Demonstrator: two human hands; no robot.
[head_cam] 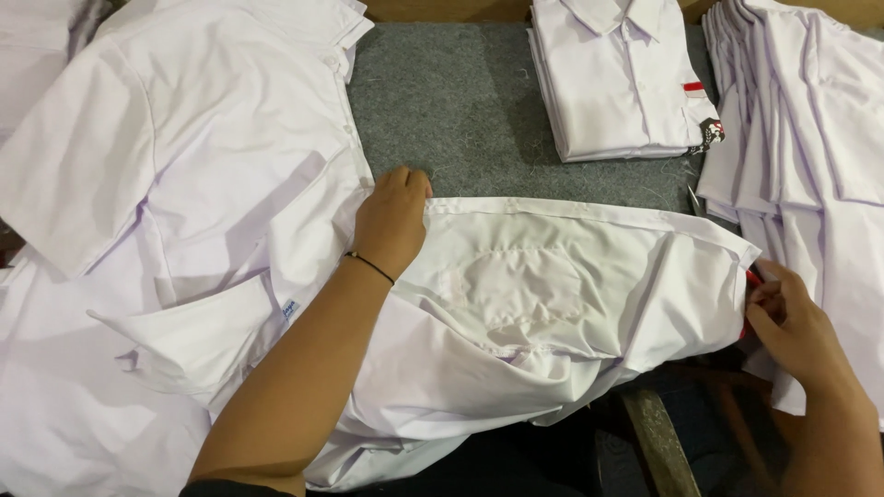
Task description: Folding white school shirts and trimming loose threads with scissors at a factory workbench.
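A white shirt (552, 285) lies spread across the near edge of the grey felt table (442, 101), partly hanging over the front. My left hand (391, 221) rests flat on its left part, fingers pointing away, a thin black band on the wrist. My right hand (792, 322) pinches the shirt's right edge, where a small red patch shows by the fingers.
A heap of loose white shirts (166, 184) covers the left of the table. A neat stack of folded white shirts (617, 83) sits at the back. Another overlapping pile of white shirts (810, 138) lies on the right. Dark floor and a wooden leg (658, 442) show below.
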